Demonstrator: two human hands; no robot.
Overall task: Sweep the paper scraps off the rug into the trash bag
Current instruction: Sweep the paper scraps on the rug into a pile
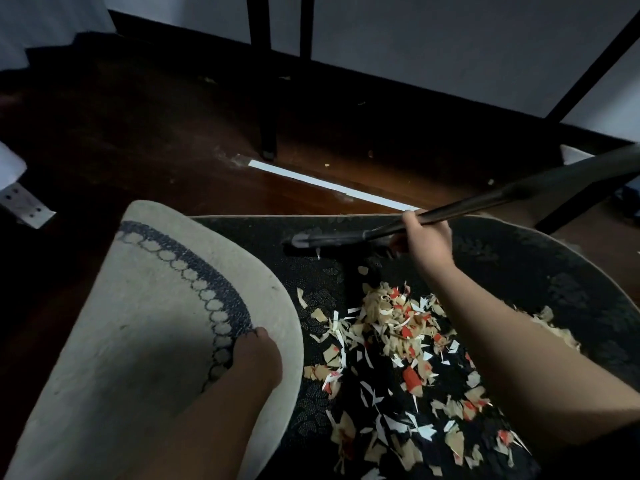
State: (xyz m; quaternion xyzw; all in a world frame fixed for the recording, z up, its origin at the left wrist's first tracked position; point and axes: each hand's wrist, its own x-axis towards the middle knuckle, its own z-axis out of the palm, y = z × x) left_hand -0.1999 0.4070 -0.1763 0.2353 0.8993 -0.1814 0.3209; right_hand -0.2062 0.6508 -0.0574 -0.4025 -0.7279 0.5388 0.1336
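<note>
A dark patterned rug (540,278) lies on the wooden floor, its left part folded up so the pale underside (138,306) shows. My left hand (256,355) grips the folded edge and holds it raised. Many white, tan and red paper scraps (398,334) lie heaped on the dark rug surface between my arms. My right hand (424,237) is closed around the black handle of a broom (485,202), whose dark head (332,242) rests on the rug just beyond the scraps. No trash bag is in view.
Black furniture legs (266,98) stand on the dark wooden floor (156,133) behind the rug, with a slanted black leg (595,64) at the right. A white strip (329,185) lies on the floor near the rug's far edge. A metal bracket (24,206) sits at the left.
</note>
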